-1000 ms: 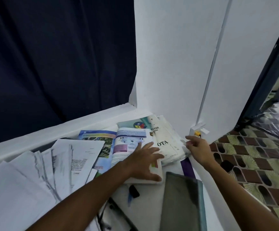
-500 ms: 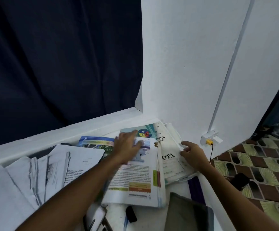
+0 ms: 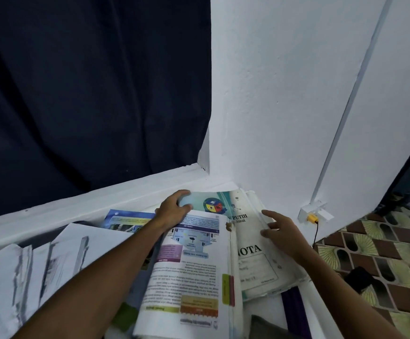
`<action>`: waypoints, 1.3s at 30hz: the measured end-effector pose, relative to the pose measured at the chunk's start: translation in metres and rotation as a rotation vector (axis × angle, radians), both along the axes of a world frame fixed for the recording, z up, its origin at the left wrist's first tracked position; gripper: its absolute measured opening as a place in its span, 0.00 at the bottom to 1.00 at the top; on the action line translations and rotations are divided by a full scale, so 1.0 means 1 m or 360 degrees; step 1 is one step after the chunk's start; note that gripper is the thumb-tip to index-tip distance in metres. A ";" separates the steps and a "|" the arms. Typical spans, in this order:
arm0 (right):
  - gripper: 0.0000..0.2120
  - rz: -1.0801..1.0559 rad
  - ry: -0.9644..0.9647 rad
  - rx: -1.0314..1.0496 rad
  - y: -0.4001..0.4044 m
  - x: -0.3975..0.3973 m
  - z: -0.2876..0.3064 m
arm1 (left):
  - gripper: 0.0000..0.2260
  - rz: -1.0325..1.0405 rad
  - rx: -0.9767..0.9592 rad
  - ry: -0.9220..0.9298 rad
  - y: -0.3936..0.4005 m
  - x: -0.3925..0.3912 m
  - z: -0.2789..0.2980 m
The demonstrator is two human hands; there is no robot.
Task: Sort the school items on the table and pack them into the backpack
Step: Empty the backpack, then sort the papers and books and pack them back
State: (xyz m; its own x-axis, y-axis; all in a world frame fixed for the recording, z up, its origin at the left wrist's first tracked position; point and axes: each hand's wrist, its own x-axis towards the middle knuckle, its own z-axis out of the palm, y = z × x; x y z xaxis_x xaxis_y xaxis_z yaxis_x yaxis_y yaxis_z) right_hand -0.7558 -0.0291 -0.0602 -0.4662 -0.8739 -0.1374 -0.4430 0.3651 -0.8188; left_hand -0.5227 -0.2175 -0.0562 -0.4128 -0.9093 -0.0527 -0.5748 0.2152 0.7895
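Your left hand advanced, gripped teal book far edge; right hand stayed flat, open, on NOTA booklet. Stack-gathering underway.

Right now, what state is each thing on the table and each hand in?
Open textbook: lying open, pages up, on top of the pile.
Teal book: flat under the textbook, far edge gripped by the left hand.
White NOTA booklet: closed, flat, under the right hand, whose fingers rest spread on it.
Loose papers: scattered, overlapping.
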 end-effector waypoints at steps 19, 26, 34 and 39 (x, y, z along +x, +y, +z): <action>0.22 -0.0272 -0.0218 -0.0372 0.040 -0.035 -0.016 | 0.27 -0.0559 0.0482 0.0225 -0.006 -0.106 0.040; 0.22 -0.0393 -0.0890 -0.0833 0.068 -0.055 -0.023 | 0.30 -0.0756 0.0503 0.0579 0.020 -0.140 0.063; 0.25 -0.0270 -0.0805 -0.0984 0.109 -0.076 0.013 | 0.28 -0.0942 0.0410 0.0833 0.057 -0.166 0.096; 0.29 -0.0433 -0.0735 -0.1081 0.136 -0.079 0.038 | 0.26 -0.0987 0.0380 0.0971 0.081 -0.177 0.107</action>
